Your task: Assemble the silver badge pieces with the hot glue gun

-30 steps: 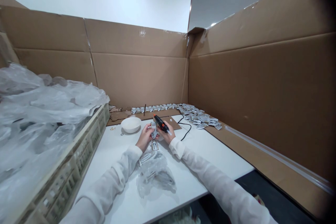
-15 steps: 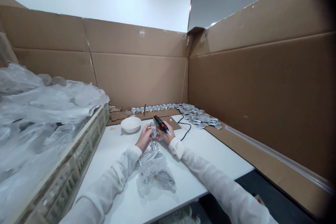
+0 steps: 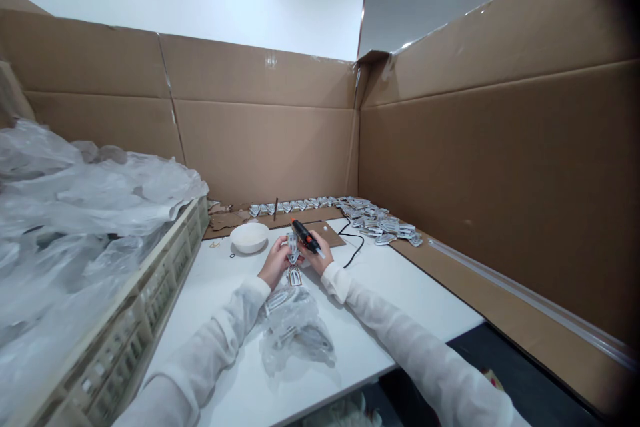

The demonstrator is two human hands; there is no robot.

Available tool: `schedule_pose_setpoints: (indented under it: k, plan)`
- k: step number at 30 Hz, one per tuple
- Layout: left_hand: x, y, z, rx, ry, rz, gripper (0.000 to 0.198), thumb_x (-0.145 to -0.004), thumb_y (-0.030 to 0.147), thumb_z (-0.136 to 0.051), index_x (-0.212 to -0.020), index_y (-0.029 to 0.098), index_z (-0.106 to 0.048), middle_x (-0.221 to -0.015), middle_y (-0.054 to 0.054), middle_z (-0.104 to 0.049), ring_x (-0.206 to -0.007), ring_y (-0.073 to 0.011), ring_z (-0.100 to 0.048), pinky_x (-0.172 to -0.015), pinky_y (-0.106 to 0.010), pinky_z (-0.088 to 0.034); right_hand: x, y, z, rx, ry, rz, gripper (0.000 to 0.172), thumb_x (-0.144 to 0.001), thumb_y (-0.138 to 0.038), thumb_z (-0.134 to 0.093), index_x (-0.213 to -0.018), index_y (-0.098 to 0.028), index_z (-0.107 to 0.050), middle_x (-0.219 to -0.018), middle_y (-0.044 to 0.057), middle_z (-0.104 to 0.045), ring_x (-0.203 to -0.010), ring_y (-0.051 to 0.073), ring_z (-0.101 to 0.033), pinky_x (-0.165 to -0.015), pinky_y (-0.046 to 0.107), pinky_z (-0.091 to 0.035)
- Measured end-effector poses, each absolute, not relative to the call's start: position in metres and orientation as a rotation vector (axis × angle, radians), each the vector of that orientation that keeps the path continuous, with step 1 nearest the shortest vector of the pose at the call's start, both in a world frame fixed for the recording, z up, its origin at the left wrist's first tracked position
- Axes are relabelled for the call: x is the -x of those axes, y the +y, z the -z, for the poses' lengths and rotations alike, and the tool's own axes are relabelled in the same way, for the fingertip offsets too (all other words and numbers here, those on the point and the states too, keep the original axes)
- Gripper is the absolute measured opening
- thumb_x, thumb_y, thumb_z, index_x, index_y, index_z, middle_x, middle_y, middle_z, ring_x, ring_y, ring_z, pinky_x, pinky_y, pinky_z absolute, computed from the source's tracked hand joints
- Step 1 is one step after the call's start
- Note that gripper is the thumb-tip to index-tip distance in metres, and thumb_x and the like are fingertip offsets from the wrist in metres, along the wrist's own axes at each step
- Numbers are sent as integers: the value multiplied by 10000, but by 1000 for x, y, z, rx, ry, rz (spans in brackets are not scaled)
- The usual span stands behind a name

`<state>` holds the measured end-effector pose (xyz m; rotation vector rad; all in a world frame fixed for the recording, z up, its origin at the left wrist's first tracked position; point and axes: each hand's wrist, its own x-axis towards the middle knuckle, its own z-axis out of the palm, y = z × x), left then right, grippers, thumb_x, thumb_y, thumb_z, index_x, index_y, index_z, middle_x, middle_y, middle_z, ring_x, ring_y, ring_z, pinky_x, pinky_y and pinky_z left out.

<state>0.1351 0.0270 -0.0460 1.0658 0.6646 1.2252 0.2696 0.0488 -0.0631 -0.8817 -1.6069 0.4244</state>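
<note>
While your left hand (image 3: 273, 264) is pinching a small grey-and-white flat piece (image 3: 293, 249) between closed fingers, your right hand (image 3: 317, 260) is curling round a black, gun-like tool with orange parts (image 3: 306, 235), gripping it firmly. That piece is standing roughly upright between your two hands, above the white, flat-topped desk (image 3: 410, 307), and the tool is slanting just beside it, its orange tip pointing up and away from you; whether the tip is touching the piece, you cannot tell from this view. Directly below, a grey arch-shaped piece with a dark outline (image 3: 295, 276) is showing at the far end of a clear, crumpled plastic bag (image 3: 299, 333), which is lying between your forearms and holding more greyish pieces. Left of your hands, a round white bowl (image 3: 249, 238) is sitting on the desk, with a small dark ring (image 3: 232, 255) lying near it. Beyond your hands, a flat brown cardboard sheet (image 3: 333, 234) is resting near a black cable (image 3: 356, 255) that is curving across the desk. Farther back, a row of small grey-white pieces (image 3: 300, 205) is lining the rear edge, and a loose heap of similar pieces (image 3: 377, 221) is spreading to the right. On your left, a cream plastic crate with slotted sides (image 3: 173, 268) is holding a tall pile of clear plastic bags (image 3: 100, 190).
</note>
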Motion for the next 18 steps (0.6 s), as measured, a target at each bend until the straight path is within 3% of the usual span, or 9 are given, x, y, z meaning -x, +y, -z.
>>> schedule_pose_setpoints:
  k: [18]
  plan:
    - [-136,29,47,-1064,666,-1218,304,-621,135,-533,-911,159,-446,-749,-22,-598,-560,-131,-593,-528,-241,-475,-269,45,61,879,-1621,-426,184,-683,-338,-538,-737,-173,-477,-632,-24,-467,-579,127,-415,-568,231,-343]
